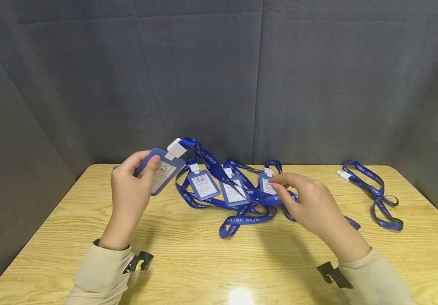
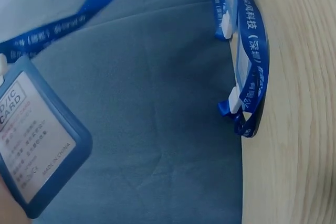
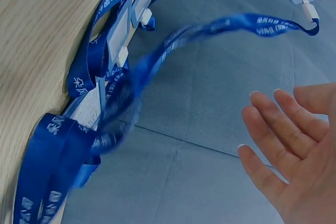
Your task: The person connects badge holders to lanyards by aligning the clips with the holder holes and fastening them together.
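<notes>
Raised over the table's left side, my left hand [image 1: 131, 195] pinches a blue ID card holder [image 1: 166, 177] between thumb and fingers. The holder hangs tilted from a white clip [image 1: 176, 148], and its blue lanyard [image 1: 212, 163] stretches right and down over the other badges. My right hand [image 1: 312, 203] hovers beside that strap's lower part; the right wrist view shows its fingers [image 3: 268, 145] loosely extended with nothing in them. Beneath the strap lie three more blue card holders, a left one [image 1: 202, 185], a middle one [image 1: 231, 195] and a right one [image 1: 266, 186], amid tangled lanyards [image 1: 247, 220].
A separate blue lanyard [image 1: 376, 190] with a white clip [image 1: 343, 175] lies on the right of the wooden table [image 1: 188, 262]; no card holder shows on it. A dark grey cloth [image 1: 203, 84] hangs behind the table's back edge.
</notes>
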Action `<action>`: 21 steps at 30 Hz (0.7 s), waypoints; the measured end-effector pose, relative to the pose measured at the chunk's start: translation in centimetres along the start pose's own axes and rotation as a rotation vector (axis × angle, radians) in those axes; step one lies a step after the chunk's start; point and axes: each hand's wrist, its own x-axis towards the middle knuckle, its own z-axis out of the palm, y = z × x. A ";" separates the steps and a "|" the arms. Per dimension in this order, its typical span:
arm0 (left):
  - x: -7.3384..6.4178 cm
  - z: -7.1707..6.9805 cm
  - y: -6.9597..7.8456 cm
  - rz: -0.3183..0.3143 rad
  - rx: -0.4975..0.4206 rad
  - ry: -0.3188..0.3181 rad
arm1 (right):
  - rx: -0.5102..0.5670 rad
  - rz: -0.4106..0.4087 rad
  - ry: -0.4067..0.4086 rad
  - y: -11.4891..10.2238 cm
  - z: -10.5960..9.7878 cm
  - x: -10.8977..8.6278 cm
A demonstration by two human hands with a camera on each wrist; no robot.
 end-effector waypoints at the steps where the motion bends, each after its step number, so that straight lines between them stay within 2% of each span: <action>1: 0.0 0.0 0.0 -0.015 -0.021 0.012 | 0.002 0.002 -0.002 0.0 0.0 0.0; 11: 0.1 0.4 -1.2 -0.193 -0.189 0.094 | -0.003 0.001 -0.005 0.0 0.3 -0.1; 17: -0.1 0.6 -2.7 -0.381 -0.205 0.036 | -0.006 -0.017 0.002 0.0 0.4 0.0; 21: -0.2 0.7 -3.7 -0.480 -0.217 0.019 | -0.003 -0.027 0.006 0.0 0.6 0.0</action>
